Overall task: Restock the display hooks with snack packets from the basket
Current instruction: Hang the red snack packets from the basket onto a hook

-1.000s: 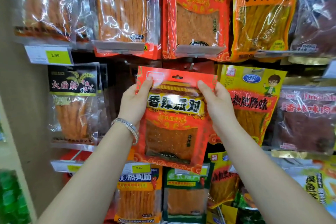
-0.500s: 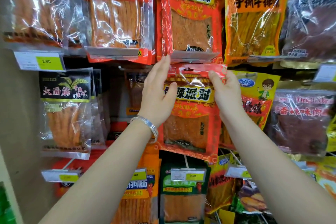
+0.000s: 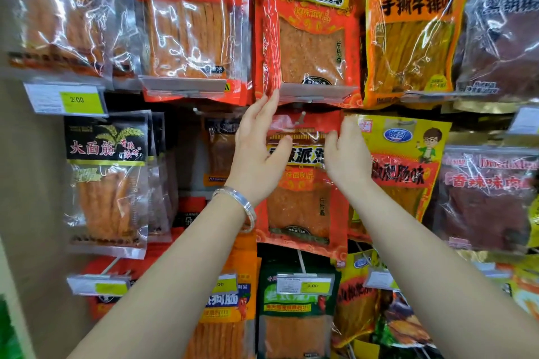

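Head view — red snack packet (image 3: 300, 207) pinched at top by right hand (image 3: 347, 160); left hand (image 3: 253, 154) straight-fingered — thumb laid on front.

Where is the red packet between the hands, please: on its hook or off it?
On, it appears: the hook tip pokes out through the header of the red packet, whose corner the right hand pinches.

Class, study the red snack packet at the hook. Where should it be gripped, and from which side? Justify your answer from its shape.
Grip the red snack packet by its flat header strip, pinching the upper corners from the left and right edges. The hang hole sits mid-header where the hook pokes through, so corner grips likely keep it clear; the right hand pinches there.
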Demonstrator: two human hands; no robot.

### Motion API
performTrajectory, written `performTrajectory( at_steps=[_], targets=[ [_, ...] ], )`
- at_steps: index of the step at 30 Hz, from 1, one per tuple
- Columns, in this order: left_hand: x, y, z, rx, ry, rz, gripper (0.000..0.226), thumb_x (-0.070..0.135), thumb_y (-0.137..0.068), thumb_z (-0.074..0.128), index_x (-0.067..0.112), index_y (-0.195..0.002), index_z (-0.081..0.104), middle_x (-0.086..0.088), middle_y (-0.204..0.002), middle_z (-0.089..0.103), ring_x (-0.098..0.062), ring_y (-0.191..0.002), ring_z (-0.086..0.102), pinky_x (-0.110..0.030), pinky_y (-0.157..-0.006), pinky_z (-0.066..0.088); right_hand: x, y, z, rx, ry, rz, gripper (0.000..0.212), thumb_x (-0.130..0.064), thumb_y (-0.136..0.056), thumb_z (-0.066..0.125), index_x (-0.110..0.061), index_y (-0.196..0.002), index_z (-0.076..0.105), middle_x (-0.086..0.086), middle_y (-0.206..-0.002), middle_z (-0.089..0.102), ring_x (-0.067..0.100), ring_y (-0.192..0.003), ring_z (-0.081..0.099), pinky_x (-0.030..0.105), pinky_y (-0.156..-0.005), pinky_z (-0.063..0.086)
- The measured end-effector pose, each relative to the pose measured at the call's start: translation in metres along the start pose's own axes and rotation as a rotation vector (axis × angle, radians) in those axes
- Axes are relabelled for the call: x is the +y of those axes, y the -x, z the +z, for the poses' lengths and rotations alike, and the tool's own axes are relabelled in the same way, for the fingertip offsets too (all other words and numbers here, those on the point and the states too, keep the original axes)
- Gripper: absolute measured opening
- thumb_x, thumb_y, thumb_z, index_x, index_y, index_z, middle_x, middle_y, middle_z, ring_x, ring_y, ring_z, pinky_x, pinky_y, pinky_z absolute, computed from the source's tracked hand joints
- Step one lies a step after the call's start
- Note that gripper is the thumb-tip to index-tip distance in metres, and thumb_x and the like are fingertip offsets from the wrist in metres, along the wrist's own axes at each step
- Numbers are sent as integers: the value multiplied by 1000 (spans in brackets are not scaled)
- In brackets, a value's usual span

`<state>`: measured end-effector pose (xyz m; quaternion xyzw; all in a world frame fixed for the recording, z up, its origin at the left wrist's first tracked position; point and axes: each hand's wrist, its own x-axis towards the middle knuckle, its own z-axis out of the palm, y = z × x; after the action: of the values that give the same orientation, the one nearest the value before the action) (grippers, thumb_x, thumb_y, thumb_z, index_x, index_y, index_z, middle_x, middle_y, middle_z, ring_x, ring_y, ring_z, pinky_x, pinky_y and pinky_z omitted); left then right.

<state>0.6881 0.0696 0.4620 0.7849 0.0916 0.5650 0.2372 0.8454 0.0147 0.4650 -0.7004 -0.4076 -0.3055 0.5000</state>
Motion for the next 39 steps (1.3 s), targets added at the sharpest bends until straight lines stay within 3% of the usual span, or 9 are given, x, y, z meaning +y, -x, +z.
performTrajectory(
  at_steps=[7, 11, 14, 18, 21, 27, 30, 36, 39],
  targets=[
    [2, -5, -11, -57, 61, 6, 60, 15, -93, 50, 36, -144, 28, 17, -138, 29, 0, -134, 25, -40, -114, 26, 6, 6, 18, -331, 552, -198, 49, -9, -90, 48, -8, -137, 35, 15, -123, 43, 35, -111, 45, 42, -74, 45],
    [2, -7, -17, -110, 82, -6, 59, 14, -93, 49, 36, -144, 29, 16, -138, 29, -3, -134, 28, -39, -115, 27, 4, 4, 32, -562, 320, -8, 67, -8, -92, 44, -7, -150, 10, 20, -145, 28, 39, -128, 39, 43, -100, 38],
    [-6, -2, -24, -140, 78, -36, 56, 17, -92, 51, 39, -141, 34, 11, -142, 30, -6, -134, 31, -38, -114, 28, 1, 11, 31, -568, 90, 114, 67, -6, -93, 41, 1, -149, 5, 23, -152, 20, 34, -137, 30, 34, -109, 28],
    [-24, 28, -33, -191, 106, -131, 39, 16, -91, 55, 41, -120, 52, 15, -121, 45, -1, -112, 49, -22, -97, 40, 0, 52, 9, -466, -108, 205, 50, -22, -91, 56, -10, -138, 43, 11, -130, 55, 23, -106, 59, 28, -89, 45],
    [-38, 74, -36, -272, 176, -249, 31, 11, -90, 55, 41, -99, 57, 15, -109, 59, 0, -93, 59, -15, -83, 44, 2, 106, -10, -408, -277, 285, 8, -28, -87, 63, -28, -95, 63, -11, -87, 62, 18, -88, 62, 36, -86, 49],
    [-70, 221, -43, -569, 320, -630, 19, 2, -94, 50, 13, -105, 61, -6, -96, 65, 8, -70, 60, -7, -65, 43, 23, 270, -33, -545, -365, 504, 19, -13, -91, 58, -29, -81, 60, -14, -68, 56, -5, -62, 50, 12, -62, 38],
    [-89, 325, -49, -722, 229, -913, 21, -2, -93, 49, -6, -113, 58, -9, -91, 58, 5, -64, 55, -7, -60, 39, 40, 370, -41, -739, -332, 740, 14, -1, -92, 54, -12, -87, 61, -7, -72, 54, 7, -68, 48, 11, -58, 38],
    [-59, 531, -96, -821, 75, -1689, 8, 13, -98, 46, 11, -94, 54, -2, -79, 50, -17, -76, 49, -23, -60, 39, 52, 538, -83, -1328, -196, 1241, 17, -7, -97, 46, -18, -84, 48, -6, -64, 53, 6, -51, 50, 11, -42, 36],
    [-1, 611, -127, -763, 13, -1864, 14, 11, -95, 50, 13, -82, 57, -6, -77, 54, -20, -76, 53, -24, -61, 42, 52, 595, -118, -1609, -61, 1391, 20, -6, -95, 46, -15, -78, 47, 0, -64, 50, 6, -43, 46, 15, -42, 31]
  ],
)
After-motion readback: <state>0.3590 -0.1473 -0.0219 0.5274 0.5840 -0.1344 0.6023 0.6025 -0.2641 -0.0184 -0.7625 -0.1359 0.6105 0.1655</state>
